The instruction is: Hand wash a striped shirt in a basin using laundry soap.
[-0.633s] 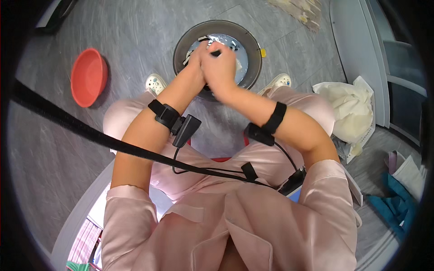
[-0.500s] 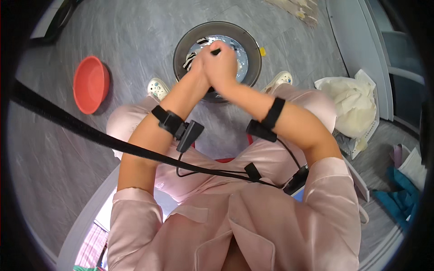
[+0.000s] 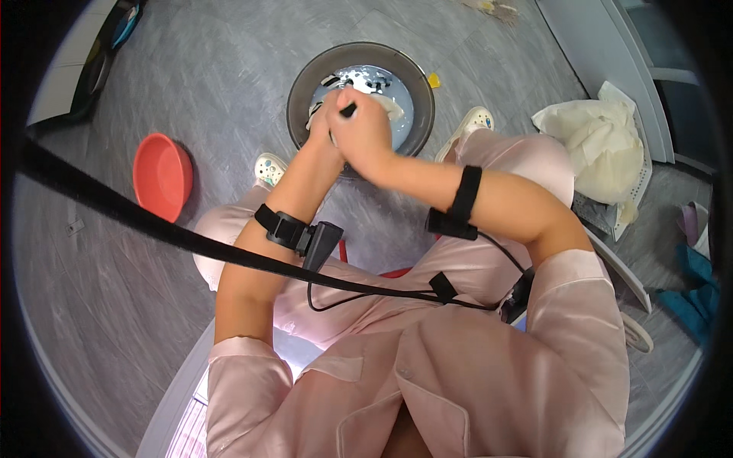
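Cannot make out the fingers of the left hand [image 3: 322, 122], mostly covered by the right hand [image 3: 363, 130] and blurred. Cannot identify the small black piece [image 3: 349, 110] showing in the curled right fist, nor see the rest of it inside the grip. Cannot follow the black-and-white striped cloth [image 3: 330, 80] in the grey basin [image 3: 299, 99] past the hands, nor see the stretch of near rim behind the left wrist [image 3: 328, 155]. Can see only slivers of the red frame [image 3: 397, 272] beneath the pink trousers [image 3: 527, 164]. Cannot view in full the pale mat [image 3: 495, 9], cut off above, or the teal cloth [image 3: 691, 305], darkened at right.
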Demonstrator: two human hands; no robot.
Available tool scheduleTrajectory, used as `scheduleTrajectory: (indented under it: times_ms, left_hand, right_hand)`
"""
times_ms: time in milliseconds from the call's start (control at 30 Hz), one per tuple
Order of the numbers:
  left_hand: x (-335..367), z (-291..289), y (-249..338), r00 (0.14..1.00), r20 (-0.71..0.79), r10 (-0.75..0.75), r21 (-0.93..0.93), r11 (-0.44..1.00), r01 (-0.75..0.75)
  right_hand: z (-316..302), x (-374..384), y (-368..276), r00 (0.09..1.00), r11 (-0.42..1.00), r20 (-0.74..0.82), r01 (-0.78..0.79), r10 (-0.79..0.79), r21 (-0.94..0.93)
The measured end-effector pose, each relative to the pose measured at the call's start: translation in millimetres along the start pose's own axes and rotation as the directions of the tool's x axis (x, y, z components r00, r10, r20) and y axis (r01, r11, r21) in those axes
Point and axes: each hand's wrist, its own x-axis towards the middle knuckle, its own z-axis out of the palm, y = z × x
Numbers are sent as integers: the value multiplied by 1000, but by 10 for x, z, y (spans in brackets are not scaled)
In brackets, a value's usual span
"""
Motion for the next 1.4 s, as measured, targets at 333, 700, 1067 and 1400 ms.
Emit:
scheduleTrajectory:
  times_ms: [333,700,1067,1400]
  left_hand:
    - [-136,403,25,929,-351,-115,100,982,159]
    - [-385,703,-70,962,-191,-195,162,961,226]
    - [-17,419,7,931,-323,-172,11,983,185]
    - [-139,466,60,962,-176,-210,-36,978,207]
  right_hand:
    - [-5,97,238,984,985,-60,-162,166,60]
    - [-329,393,258,965,981,-262,-47,-3,-186]
    - [-195,238,89,999,1000,-38,-19,18,-22]
    - [-62,94,176,944,925,-21,-318,330,207]
